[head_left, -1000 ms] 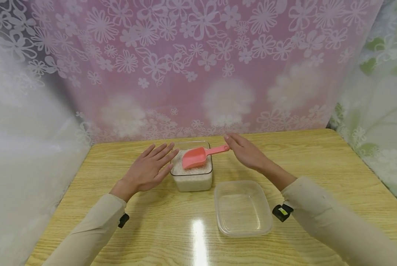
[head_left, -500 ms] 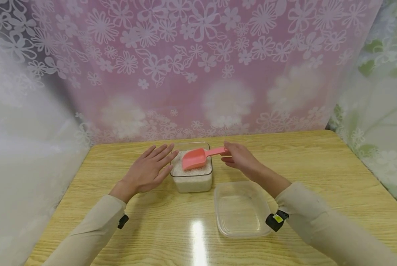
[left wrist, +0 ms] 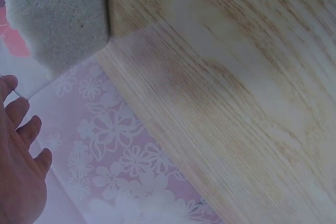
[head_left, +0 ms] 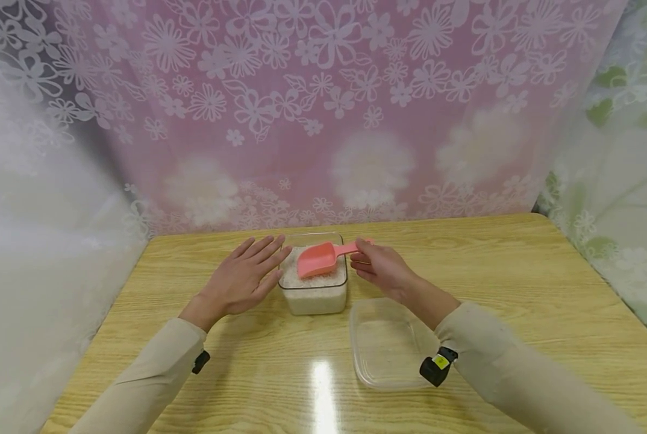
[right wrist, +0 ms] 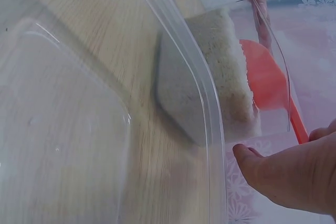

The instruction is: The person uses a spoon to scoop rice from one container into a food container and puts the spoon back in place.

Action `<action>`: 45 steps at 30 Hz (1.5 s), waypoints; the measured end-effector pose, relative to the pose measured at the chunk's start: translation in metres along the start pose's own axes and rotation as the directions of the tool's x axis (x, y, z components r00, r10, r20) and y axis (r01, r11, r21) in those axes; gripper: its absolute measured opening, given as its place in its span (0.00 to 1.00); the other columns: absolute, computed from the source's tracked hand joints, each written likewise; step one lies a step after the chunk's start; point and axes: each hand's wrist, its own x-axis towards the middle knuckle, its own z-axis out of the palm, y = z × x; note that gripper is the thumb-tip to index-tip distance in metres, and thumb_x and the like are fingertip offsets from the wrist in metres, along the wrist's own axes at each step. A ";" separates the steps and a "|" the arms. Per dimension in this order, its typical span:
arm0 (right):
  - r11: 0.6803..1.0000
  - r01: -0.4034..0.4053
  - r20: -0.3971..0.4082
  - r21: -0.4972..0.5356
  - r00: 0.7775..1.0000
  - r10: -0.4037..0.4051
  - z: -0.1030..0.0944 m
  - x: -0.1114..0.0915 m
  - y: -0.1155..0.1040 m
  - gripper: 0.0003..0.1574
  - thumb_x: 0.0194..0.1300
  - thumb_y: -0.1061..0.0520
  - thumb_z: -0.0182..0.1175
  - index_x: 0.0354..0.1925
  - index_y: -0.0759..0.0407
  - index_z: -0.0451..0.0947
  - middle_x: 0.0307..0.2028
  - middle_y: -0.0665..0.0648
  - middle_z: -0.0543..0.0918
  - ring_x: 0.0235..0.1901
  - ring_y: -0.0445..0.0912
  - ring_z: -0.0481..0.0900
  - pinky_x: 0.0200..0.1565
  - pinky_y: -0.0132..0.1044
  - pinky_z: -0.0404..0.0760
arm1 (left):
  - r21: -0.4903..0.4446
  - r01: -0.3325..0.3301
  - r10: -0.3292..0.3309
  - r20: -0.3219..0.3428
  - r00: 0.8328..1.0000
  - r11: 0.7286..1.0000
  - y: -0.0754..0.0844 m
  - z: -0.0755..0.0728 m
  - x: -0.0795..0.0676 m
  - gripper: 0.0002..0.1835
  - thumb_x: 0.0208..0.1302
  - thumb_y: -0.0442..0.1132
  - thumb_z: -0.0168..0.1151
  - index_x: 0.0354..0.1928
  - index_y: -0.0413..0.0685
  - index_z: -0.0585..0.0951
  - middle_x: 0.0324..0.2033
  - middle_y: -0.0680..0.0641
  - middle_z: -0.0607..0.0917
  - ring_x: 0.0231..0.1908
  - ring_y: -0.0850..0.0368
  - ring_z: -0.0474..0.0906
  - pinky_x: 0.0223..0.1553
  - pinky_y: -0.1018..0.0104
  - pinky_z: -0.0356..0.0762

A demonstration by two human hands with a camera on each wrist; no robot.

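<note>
A pink scoop (head_left: 317,260) lies on white rice (head_left: 293,278) in a clear square container (head_left: 315,301), its handle sticking out over the right rim. My right hand (head_left: 385,271) holds that handle, thumb on top and the other fingers bent below it. In the right wrist view the scoop (right wrist: 265,77) shows through the container wall, its handle running to the hand (right wrist: 294,174). My left hand (head_left: 242,277) has its fingers spread and straight, with fingertips at the container's left rim. Only part of the left hand (left wrist: 21,166) shows in the left wrist view.
A second clear plastic container (head_left: 358,355), with nothing visible inside, stands front right of the rice, partly below my right forearm. Both stand on a wood-grain table (head_left: 258,374). A pink flowered curtain (head_left: 312,157) hangs behind the table's back edge.
My right hand has moved left and slightly down from the end of the scoop's handle and now grips it. The left hand, scoop and both containers have stayed in place.
</note>
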 end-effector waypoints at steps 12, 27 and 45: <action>0.995 0.042 -0.026 -0.092 0.999 -0.044 0.002 0.001 0.004 0.35 0.78 0.47 0.39 0.68 0.74 0.55 0.65 0.69 0.62 0.67 0.56 0.59 0.65 0.43 0.61 | -0.026 -0.004 0.004 -0.005 1.000 1.000 0.000 0.002 -0.001 0.30 0.76 0.55 0.34 0.74 0.53 0.57 0.73 0.48 0.53 0.71 0.50 0.48 0.70 0.50 0.43; 0.977 0.203 -0.116 -0.067 0.971 -0.210 0.002 -0.002 -0.007 0.29 0.75 0.51 0.49 0.62 0.72 0.66 0.62 0.65 0.69 0.62 0.52 0.69 0.58 0.36 0.71 | -0.032 0.009 -0.008 0.012 1.000 0.999 -0.001 0.003 -0.004 0.30 0.76 0.55 0.33 0.75 0.55 0.55 0.73 0.49 0.52 0.71 0.51 0.48 0.70 0.51 0.42; 0.911 0.288 -0.215 0.297 0.949 -0.230 0.018 -0.006 -0.033 0.26 0.67 0.62 0.59 0.61 0.69 0.70 0.49 0.60 0.80 0.42 0.43 0.84 0.49 0.34 0.78 | -0.027 0.012 -0.012 0.007 1.000 1.000 0.000 0.001 -0.002 0.30 0.76 0.55 0.33 0.75 0.54 0.56 0.73 0.49 0.52 0.71 0.51 0.47 0.70 0.51 0.43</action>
